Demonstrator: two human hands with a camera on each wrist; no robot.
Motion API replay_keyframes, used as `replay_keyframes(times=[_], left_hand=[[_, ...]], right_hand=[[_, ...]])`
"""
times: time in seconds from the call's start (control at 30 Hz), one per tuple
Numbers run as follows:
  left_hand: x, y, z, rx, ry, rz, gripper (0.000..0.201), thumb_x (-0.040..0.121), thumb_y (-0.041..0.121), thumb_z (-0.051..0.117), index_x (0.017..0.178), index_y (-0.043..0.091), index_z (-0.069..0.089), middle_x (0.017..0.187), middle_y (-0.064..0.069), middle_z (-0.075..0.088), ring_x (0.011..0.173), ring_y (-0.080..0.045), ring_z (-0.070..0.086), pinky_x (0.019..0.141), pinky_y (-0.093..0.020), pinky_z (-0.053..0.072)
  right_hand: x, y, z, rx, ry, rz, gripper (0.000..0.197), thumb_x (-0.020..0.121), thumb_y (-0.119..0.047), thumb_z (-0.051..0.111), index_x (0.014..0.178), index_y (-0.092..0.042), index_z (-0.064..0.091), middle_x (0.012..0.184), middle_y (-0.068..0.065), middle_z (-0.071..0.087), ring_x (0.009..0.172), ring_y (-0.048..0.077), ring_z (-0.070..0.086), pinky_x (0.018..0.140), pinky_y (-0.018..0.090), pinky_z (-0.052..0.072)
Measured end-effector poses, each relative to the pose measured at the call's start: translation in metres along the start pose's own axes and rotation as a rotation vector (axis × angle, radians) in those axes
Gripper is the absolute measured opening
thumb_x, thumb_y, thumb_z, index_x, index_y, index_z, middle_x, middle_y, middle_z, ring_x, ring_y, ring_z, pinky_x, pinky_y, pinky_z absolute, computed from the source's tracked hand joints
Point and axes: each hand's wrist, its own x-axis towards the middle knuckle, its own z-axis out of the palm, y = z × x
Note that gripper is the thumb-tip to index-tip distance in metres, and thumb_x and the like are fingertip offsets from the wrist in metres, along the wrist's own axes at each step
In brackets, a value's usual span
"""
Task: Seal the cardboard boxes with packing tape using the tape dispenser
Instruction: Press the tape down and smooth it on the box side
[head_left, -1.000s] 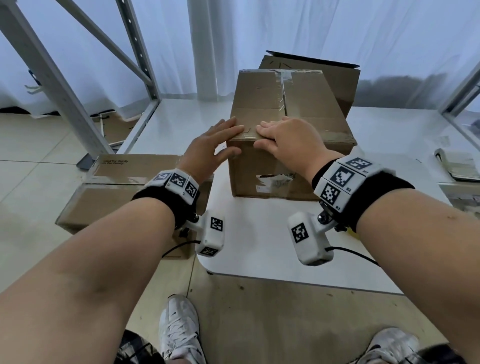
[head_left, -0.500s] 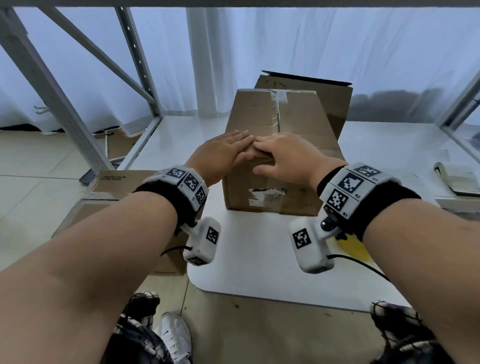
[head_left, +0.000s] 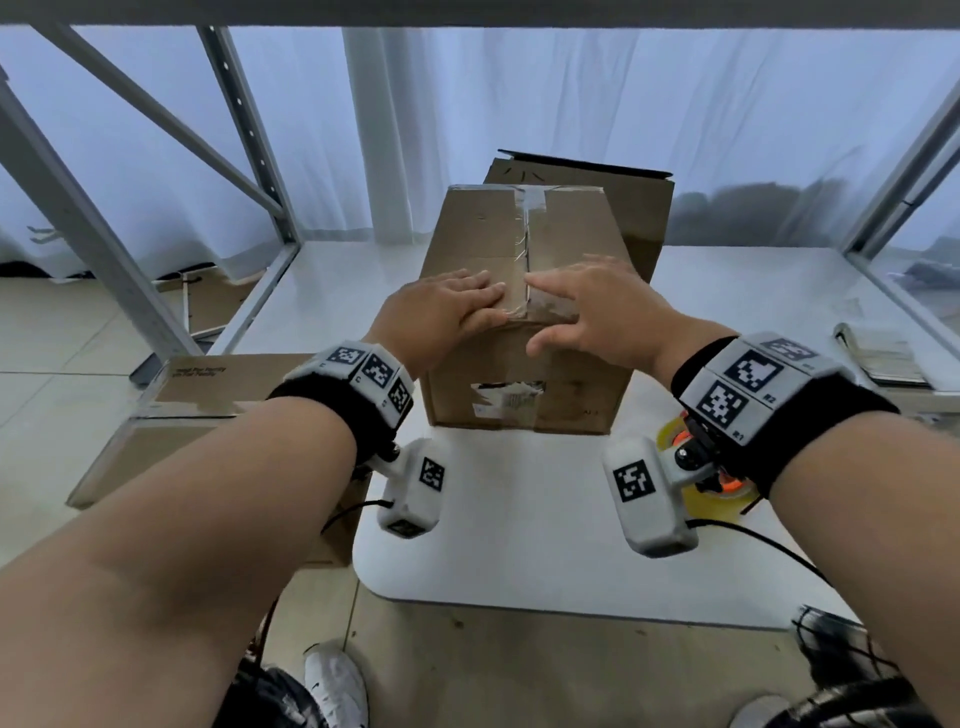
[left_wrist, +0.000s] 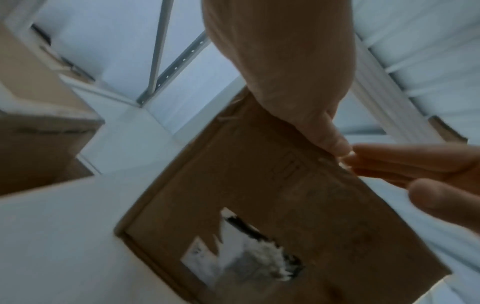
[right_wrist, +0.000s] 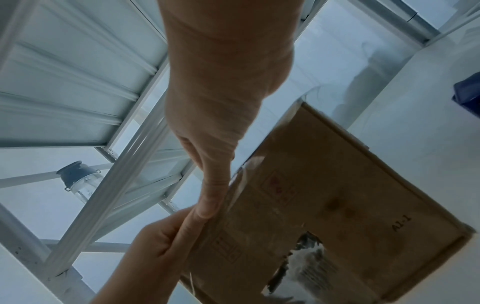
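Note:
A closed brown cardboard box (head_left: 524, 374) stands on the white table (head_left: 519, 561), with clear tape along its top seam and a torn label on its near face (left_wrist: 249, 253). My left hand (head_left: 441, 312) lies flat on the near left of the lid, fingers straight. My right hand (head_left: 587, 306) presses flat on the near right, thumb hanging over the front edge. The same box (right_wrist: 337, 216) fills the right wrist view. A yellow tape roll in an orange dispenser (head_left: 701, 467) lies on the table under my right wrist, mostly hidden.
A second, open box (head_left: 639, 208) stands right behind the first. Another carton (head_left: 197, 405) sits on the floor at the left, beside grey shelf uprights (head_left: 88, 234). A booklet (head_left: 883, 353) lies at the table's right edge.
Both hands have slid apart along the lid's near edge, left hand leftward and right hand rightward. The camera has moved closer, so the tape dispenser under my right wrist shows.

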Motion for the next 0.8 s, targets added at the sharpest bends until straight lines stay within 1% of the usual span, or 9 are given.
replay_keyframes(times=[0.13,0.2,0.27,0.33,0.47,0.6,0.67,0.73,0.8], left_hand=[[-0.001,-0.008,-0.001,0.135,-0.076,0.057,0.061,0.092,0.055,0.04,0.148,0.032,0.029,0.154,0.007,0.029,0.143,-0.016,0.024,0.112,-0.035,0.025],[0.005,0.0,-0.006,0.134,-0.07,0.048,0.06,0.094,0.055,0.037,0.147,0.028,0.033,0.154,0.006,0.03,0.143,-0.014,0.025,0.112,-0.033,0.023],[0.013,0.015,-0.009,0.02,-0.016,0.028,0.052,0.098,0.051,0.032,0.143,0.026,0.042,0.153,0.003,0.032,0.142,-0.013,0.027,0.113,-0.031,0.022],[0.022,0.028,-0.006,-0.071,-0.006,0.003,0.048,0.1,0.047,0.03,0.141,0.027,0.044,0.153,0.002,0.032,0.142,-0.014,0.027,0.113,-0.031,0.021],[0.021,0.029,0.011,0.015,-0.037,-0.025,0.053,0.096,0.054,0.032,0.144,0.033,0.038,0.152,0.006,0.034,0.142,-0.016,0.027,0.114,-0.036,0.023],[0.016,0.025,0.014,0.144,-0.058,0.044,0.066,0.09,0.06,0.037,0.149,0.033,0.025,0.155,0.008,0.027,0.143,-0.018,0.024,0.114,-0.036,0.023],[0.017,0.029,0.011,0.205,-0.105,0.044,0.073,0.089,0.059,0.043,0.151,0.03,0.019,0.157,0.005,0.022,0.144,-0.019,0.02,0.115,-0.036,0.019],[0.02,0.036,0.008,0.212,-0.118,0.049,0.079,0.087,0.062,0.046,0.151,0.023,0.02,0.158,0.0,0.021,0.145,-0.02,0.02,0.116,-0.035,0.016],[0.026,0.044,0.003,0.127,-0.048,0.061,0.075,0.09,0.063,0.036,0.15,0.02,0.024,0.156,-0.003,0.024,0.144,-0.019,0.021,0.117,-0.034,0.014]], right_hand=[[-0.017,0.014,-0.004,-0.001,-0.004,0.061,0.077,0.079,-0.054,0.065,0.143,-0.018,0.042,0.143,0.0,0.049,0.135,0.017,0.039,0.114,0.035,0.018],[-0.022,0.02,-0.003,-0.011,-0.001,0.084,0.077,0.078,-0.054,0.065,0.143,-0.018,0.043,0.142,0.0,0.05,0.133,0.018,0.041,0.113,0.037,0.02],[-0.024,0.023,-0.004,0.011,0.012,0.107,0.077,0.078,-0.053,0.066,0.142,-0.017,0.043,0.139,0.002,0.053,0.13,0.019,0.044,0.112,0.037,0.024],[-0.024,0.024,-0.004,0.029,0.04,0.118,0.076,0.079,-0.053,0.066,0.142,-0.016,0.043,0.136,0.004,0.055,0.127,0.022,0.045,0.109,0.037,0.026],[-0.022,0.023,0.002,0.006,0.037,0.099,0.076,0.08,-0.054,0.065,0.141,-0.016,0.045,0.139,0.004,0.053,0.13,0.022,0.044,0.11,0.038,0.026],[-0.02,0.024,0.004,-0.037,0.033,0.074,0.076,0.08,-0.055,0.064,0.142,-0.016,0.044,0.142,0.003,0.05,0.132,0.021,0.041,0.112,0.037,0.022],[-0.019,0.025,0.001,-0.022,0.055,0.092,0.077,0.08,-0.056,0.064,0.143,-0.016,0.042,0.143,0.003,0.049,0.133,0.021,0.04,0.112,0.037,0.022],[-0.019,0.027,0.0,0.008,0.09,0.107,0.076,0.081,-0.057,0.061,0.143,-0.016,0.042,0.143,0.003,0.049,0.133,0.023,0.041,0.111,0.038,0.024],[-0.019,0.03,-0.002,0.107,0.152,0.134,0.07,0.087,-0.056,0.055,0.142,-0.015,0.043,0.143,0.004,0.049,0.133,0.022,0.042,0.111,0.038,0.026]])
